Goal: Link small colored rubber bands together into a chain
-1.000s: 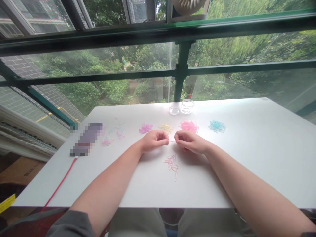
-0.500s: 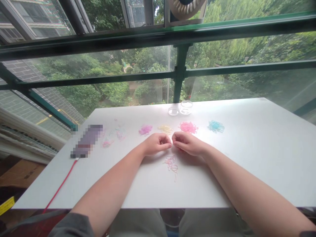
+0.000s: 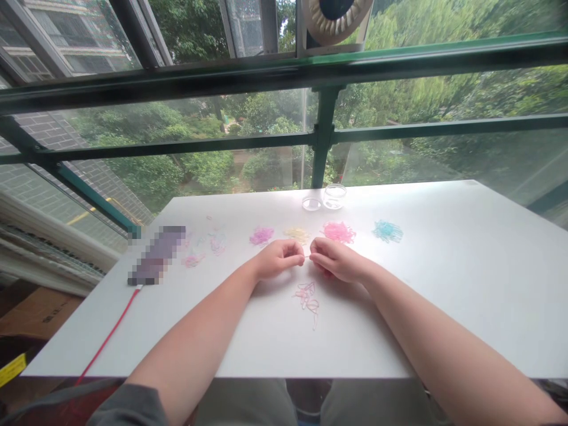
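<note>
- Can't read any text, brand or number on my head feed.
- Cardboard box [image 3: 42, 310], lower left: I see a short row of dark printed marks. Too small and blurred for me to make out.
- Yellow label [image 3: 12, 370], left edge of my view, below the box: faint dark print across it, can't resolve a word. Frame edge cuts it.
- Phone-like device [image 3: 157, 255], left part of white table [image 3: 444, 296]: pixelated over, so I can't tell brand or screen text.
</note>
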Motion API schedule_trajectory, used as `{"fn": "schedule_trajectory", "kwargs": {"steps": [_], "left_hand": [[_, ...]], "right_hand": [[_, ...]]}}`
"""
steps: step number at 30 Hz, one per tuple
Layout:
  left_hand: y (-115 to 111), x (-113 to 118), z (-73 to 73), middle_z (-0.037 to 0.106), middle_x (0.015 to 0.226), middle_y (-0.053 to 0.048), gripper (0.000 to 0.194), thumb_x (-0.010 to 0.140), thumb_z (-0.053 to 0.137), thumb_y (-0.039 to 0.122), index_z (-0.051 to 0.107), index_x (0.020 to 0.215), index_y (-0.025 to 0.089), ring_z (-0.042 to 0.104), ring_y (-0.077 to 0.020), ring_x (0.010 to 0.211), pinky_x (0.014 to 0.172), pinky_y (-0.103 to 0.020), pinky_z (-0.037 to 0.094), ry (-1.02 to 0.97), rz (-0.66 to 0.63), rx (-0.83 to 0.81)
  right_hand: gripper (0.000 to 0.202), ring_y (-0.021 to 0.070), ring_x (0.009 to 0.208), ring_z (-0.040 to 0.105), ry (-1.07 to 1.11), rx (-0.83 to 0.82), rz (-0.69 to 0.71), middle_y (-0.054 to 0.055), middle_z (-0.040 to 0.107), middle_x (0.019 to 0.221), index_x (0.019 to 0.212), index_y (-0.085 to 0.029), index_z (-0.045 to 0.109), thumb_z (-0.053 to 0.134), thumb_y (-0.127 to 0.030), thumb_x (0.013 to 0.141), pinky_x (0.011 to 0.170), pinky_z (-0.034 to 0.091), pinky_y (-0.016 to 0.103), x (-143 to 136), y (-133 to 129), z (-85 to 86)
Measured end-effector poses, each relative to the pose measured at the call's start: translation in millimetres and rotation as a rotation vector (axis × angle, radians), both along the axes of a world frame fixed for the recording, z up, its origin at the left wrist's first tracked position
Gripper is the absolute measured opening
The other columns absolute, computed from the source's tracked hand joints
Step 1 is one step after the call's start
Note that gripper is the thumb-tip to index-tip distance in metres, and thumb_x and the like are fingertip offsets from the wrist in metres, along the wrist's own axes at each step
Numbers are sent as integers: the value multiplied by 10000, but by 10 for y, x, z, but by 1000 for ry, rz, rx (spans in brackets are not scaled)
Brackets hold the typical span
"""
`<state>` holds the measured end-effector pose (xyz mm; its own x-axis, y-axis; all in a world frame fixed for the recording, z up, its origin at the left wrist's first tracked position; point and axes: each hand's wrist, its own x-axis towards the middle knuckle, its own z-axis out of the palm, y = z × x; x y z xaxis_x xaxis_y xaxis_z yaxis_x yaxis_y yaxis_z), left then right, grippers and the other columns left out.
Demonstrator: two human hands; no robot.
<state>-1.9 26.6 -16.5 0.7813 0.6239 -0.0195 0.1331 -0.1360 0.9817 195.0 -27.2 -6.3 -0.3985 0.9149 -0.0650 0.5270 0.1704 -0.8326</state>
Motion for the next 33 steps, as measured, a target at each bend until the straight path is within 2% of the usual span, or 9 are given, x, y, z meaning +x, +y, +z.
{"fn": "schedule_trajectory", "kwargs": {"steps": [5, 9, 12, 15, 23, 28, 33], "left_hand": [[30, -5, -24, 581, 717, -30, 207, 766, 606, 318, 534, 755, 125, 512, -104, 679, 607, -209, 393, -32, 35, 6], [37, -7, -33, 572, 704, -20, 210, 754, 617, 317, 536, 750, 123, 490, -89, 633, 569, -199, 365, -25, 86, 29], [16, 3, -35, 548, 674, -5, 219, 743, 626, 326, 549, 746, 121, 468, -79, 594, 548, -198, 354, -8, 78, 61], [-9, 14, -29, 536, 664, 0, 214, 739, 626, 326, 566, 754, 121, 464, -79, 592, 543, -197, 358, 17, 73, 97], [-18, 8, -20, 507, 641, 9, 161, 723, 618, 260, 543, 754, 122, 425, -65, 548, 510, -189, 343, 49, 32, 109], [-11, 10, -41, 508, 644, 10, 181, 720, 628, 284, 544, 747, 126, 427, -65, 547, 513, -189, 345, 26, 53, 122], [-4, 16, -59, 524, 663, 3, 202, 725, 635, 310, 551, 756, 129, 446, -73, 568, 528, -195, 357, 39, 108, 161]], "right_hand": [[111, 101, 459, 475, 47, -45, 34, -37, 530, 559, 761, -209, 380, 395, -245, 866, 445, 361, 219, 24, -13, 27], [86, 101, 472, 484, 111, -31, 40, -42, 515, 586, 784, -211, 388, 437, -241, 848, 438, 360, 217, 17, -13, -18], [89, 100, 479, 502, 150, 10, 26, -48, 507, 620, 831, -211, 408, 487, -253, 830, 448, 374, 224, -13, -6, -64], [63, 96, 468, 472, 140, 45, 3, -50, 501, 577, 804, -207, 421, 459, -239, 844, 445, 354, 221, -39, -3, -77], [68, 93, 440, 444, 178, 21, -16, -58, 479, 533, 785, -209, 419, 416, -155, 826, 413, 331, 208, -39, -13, -69], [56, 89, 433, 447, 207, 22, -24, -58, 473, 529, 787, -205, 425, 433, -178, 835, 406, 330, 204, -41, -18, -82], [82, 110, 457, 523, 254, -30, -8, -57, 474, 538, 778, -204, 424, 479, -226, 834, 432, 389, 223, -48, -32, -51]]}}
